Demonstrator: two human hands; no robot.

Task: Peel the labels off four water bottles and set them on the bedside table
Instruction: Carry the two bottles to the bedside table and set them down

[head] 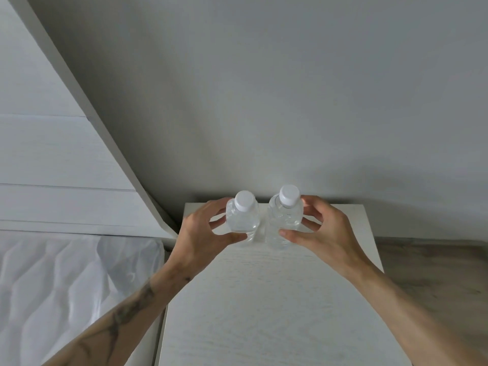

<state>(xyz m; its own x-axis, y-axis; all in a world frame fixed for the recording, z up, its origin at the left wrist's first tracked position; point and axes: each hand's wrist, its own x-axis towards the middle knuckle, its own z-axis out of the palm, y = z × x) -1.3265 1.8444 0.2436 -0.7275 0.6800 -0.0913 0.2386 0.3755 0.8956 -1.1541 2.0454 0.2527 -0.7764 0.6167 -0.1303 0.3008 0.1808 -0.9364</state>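
bottles, two of them, clear, no labels, white caps, stand upright at the far end of the white table (264,299) close to the grey wall (264,88). we see the left bottle (241,219) and right bottle (285,220) just beside each other with a small gap. left hand (200,233) has its grip closed around the left bottle, thumb on the near side, fingers behind it. right hand (320,231) has its grip closed around the right bottle, thumb low on the front, fingers curled at the far side. we can't tell if the bases touch the table top. bed (52,286) with white cover sits left of the table, headboard (52,154) behind it.
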